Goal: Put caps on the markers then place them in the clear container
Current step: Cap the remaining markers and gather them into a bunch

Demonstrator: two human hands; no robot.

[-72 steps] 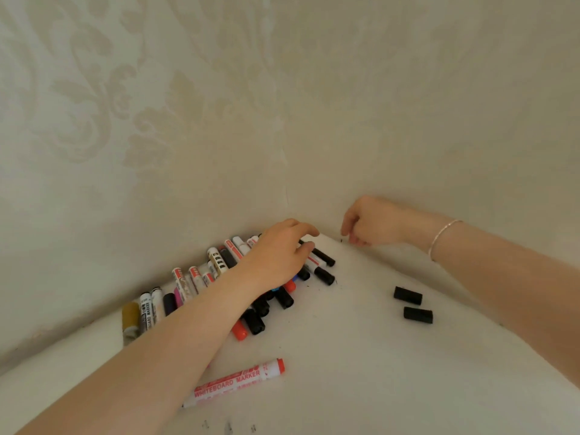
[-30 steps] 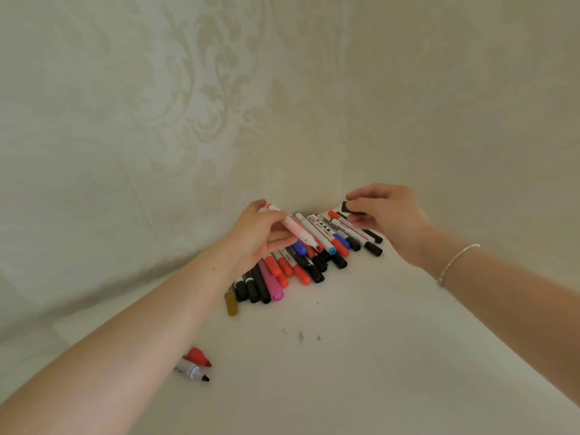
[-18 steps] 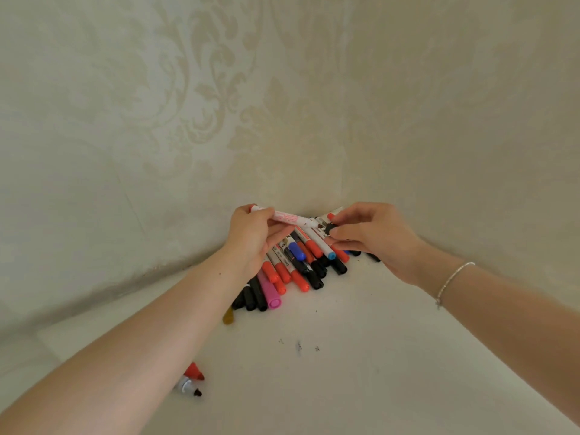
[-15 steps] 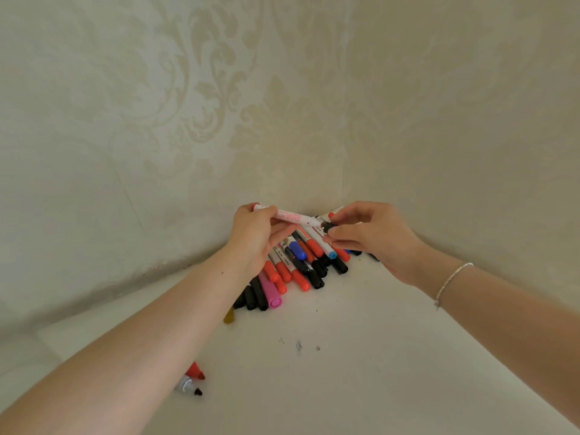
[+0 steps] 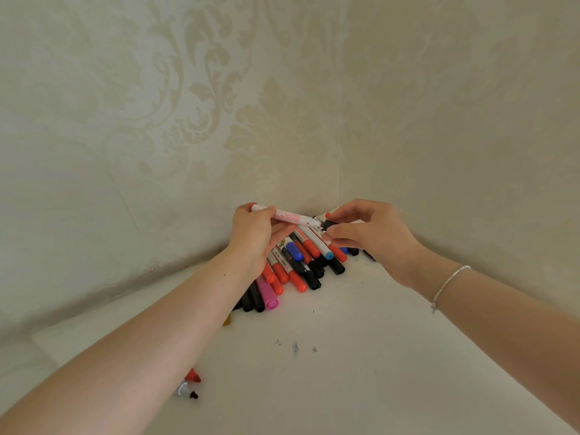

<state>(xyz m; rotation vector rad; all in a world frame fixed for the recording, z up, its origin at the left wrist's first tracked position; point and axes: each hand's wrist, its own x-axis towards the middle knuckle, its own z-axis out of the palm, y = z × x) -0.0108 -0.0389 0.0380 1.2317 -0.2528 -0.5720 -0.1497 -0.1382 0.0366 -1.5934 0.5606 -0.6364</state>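
My left hand [image 5: 255, 235] grips a white marker [image 5: 287, 216] with red print, held level above the pile with its tip pointing right. My right hand [image 5: 368, 233] pinches a small black cap [image 5: 328, 225] right at that tip. Below both hands, a pile of markers [image 5: 298, 265] with red, black, blue and pink caps lies in the corner of the white surface [image 5: 345, 356]. No clear container is in view.
Patterned cream walls meet in a corner just behind the pile. An uncapped marker tip [image 5: 187, 391] and a red marker end [image 5: 193, 375] poke out from under my left forearm. Small dark specks [image 5: 295, 346] mark the surface.
My left hand lifted the white marker from the pile and turned it level. My right hand brought the black cap in from the right up to the marker's tip.
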